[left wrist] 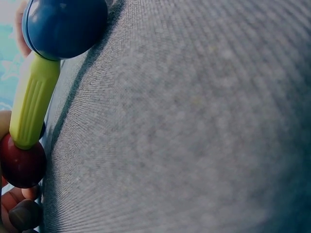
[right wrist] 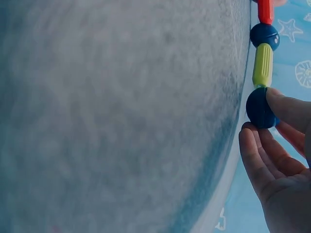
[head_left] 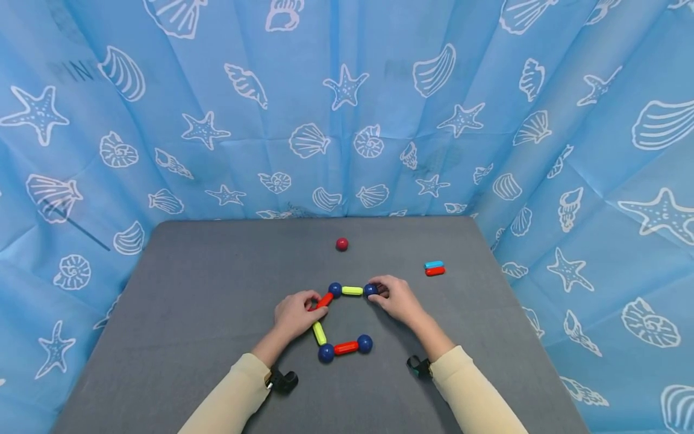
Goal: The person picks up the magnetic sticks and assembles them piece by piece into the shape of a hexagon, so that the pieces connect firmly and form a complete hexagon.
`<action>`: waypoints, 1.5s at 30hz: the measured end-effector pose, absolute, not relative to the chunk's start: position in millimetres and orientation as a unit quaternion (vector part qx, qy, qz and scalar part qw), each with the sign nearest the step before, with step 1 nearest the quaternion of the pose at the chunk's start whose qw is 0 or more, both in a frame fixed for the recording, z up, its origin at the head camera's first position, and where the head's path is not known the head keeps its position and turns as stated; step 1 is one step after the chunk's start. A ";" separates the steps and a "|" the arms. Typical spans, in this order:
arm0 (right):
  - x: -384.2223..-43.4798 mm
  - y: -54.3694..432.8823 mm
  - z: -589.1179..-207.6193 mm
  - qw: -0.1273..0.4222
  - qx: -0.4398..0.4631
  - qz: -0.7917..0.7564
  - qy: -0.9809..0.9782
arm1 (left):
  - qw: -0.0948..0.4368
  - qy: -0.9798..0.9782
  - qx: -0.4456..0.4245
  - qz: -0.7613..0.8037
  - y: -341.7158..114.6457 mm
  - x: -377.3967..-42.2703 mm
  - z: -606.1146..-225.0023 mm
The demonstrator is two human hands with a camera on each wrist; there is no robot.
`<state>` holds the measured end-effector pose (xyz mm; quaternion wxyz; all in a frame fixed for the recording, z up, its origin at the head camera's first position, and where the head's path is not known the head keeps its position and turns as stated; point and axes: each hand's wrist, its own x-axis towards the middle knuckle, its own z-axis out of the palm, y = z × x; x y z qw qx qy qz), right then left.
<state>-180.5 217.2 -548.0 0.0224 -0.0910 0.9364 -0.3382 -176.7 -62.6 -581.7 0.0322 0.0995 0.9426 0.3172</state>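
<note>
An open chain of colored rods and balls lies on the table. My right hand (head_left: 398, 298) pinches the dark blue ball (right wrist: 260, 109) at its far right end, thumb on one side and fingers on the other. From there run a yellow-green rod (head_left: 352, 290), another blue ball (head_left: 335, 290) and a red rod (head_left: 324, 301). At the left bend my left hand (head_left: 295, 313) grips a red ball (left wrist: 23, 162), mostly hidden by the hand in the head view. Nearer me follow a second yellow-green rod (head_left: 319, 333), a blue ball (head_left: 326, 352), a red rod (head_left: 346, 348) and an end blue ball (head_left: 365, 343).
A loose red ball (head_left: 341, 244) sits farther back on the grey table (head_left: 217, 259). To the right, a light blue rod (head_left: 434, 264) and a red rod (head_left: 435, 272) lie side by side. A blue shell-patterned curtain (head_left: 309, 141) hangs behind the table.
</note>
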 end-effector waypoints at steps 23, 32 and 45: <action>-180.8 210.8 -546.2 0.066 -0.079 -0.353 0.930 | 0.036 0.936 0.097 0.338 -62.5 -174.5 -579.0; -183.9 211.8 -547.4 0.042 -0.086 -0.355 0.930 | 0.039 0.934 0.101 0.339 -62.6 -173.6 -579.0; -183.6 211.4 -545.5 0.089 -0.087 -0.369 0.921 | 0.051 0.934 0.092 0.341 -63.5 -175.0 -577.8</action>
